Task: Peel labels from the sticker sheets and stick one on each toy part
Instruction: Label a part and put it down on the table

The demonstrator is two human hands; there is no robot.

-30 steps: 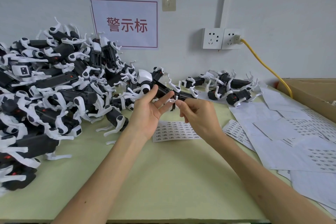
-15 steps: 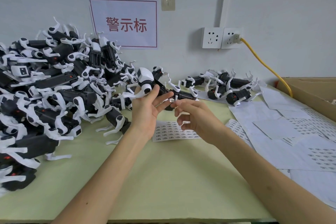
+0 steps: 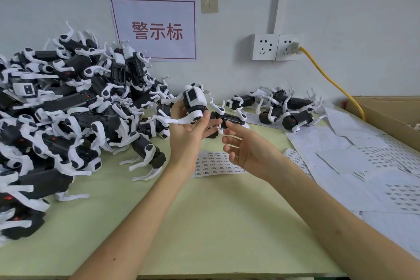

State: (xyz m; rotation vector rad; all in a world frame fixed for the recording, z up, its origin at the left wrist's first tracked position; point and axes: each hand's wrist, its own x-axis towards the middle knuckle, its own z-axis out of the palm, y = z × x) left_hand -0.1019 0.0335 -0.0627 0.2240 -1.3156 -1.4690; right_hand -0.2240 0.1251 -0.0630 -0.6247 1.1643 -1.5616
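My left hand (image 3: pixel 187 136) grips a white and black toy part (image 3: pixel 194 103) with thin white legs, raised above the table just right of the big pile. My right hand (image 3: pixel 246 146) hovers beside it, palm turned inward and fingers loosely spread. A tiny white label (image 3: pixel 220 129) seems to cling to its index fingertip, close to the toy part. Below both hands a sticker sheet (image 3: pixel 216 165) with rows of small printed labels lies flat on the green table (image 3: pixel 204 223).
A large heap of toy parts (image 3: pixel 68 116) fills the left side. A smaller group of toy parts (image 3: pixel 286 109) lies at the back right. White backing sheets (image 3: pixel 363 166) cover the right side, beside a cardboard box (image 3: pixel 386 113) and a yellow cable (image 3: pixel 329 79).
My left hand has closed on a toy part and lifted it up from the pile's edge. My right hand has gone from a pinch to spread fingers and sunk slightly.
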